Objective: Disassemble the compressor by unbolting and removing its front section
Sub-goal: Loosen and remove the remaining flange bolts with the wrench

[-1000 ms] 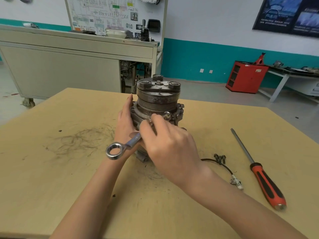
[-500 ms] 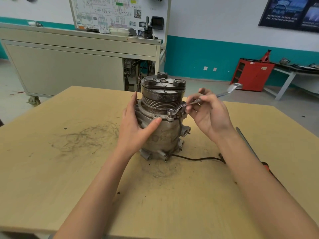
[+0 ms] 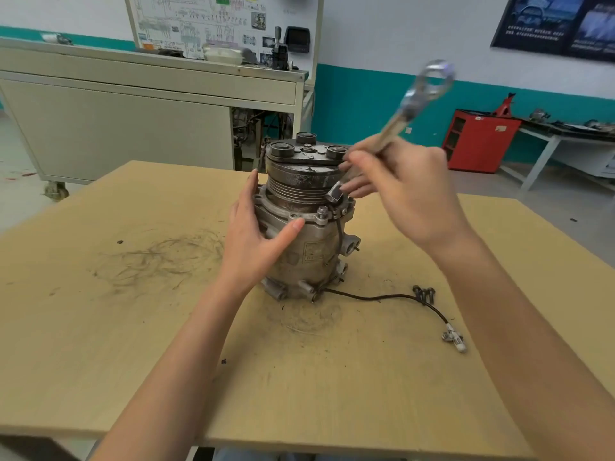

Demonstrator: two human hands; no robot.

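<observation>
The compressor (image 3: 309,247) stands upright near the middle of the wooden table (image 3: 133,327), with its grooved pulley (image 3: 299,186) and clutch plate on top. The left hand (image 3: 253,237) steadies it from the left: the fingers lie straight against the far side of the housing, and the thumb presses on the front of the mounting flange. The right hand (image 3: 409,191) is raised just right of the pulley, its fingers curled round the shaft of a wrench (image 3: 399,118). The tool is tilted, with its ring end high up to the right and blurred. Its lower end sits close beside the pulley grooves, just above a flange bolt (image 3: 322,212) and apart from it. That lower end looks like an open jaw, though the blur leaves this uncertain. A black cable (image 3: 382,297) runs from the foot of the compressor across the table to a small white connector (image 3: 454,337). A few loose bolts (image 3: 423,292) lie beside the cable. A red cabinet (image 3: 479,141) stands by the far wall.
</observation>
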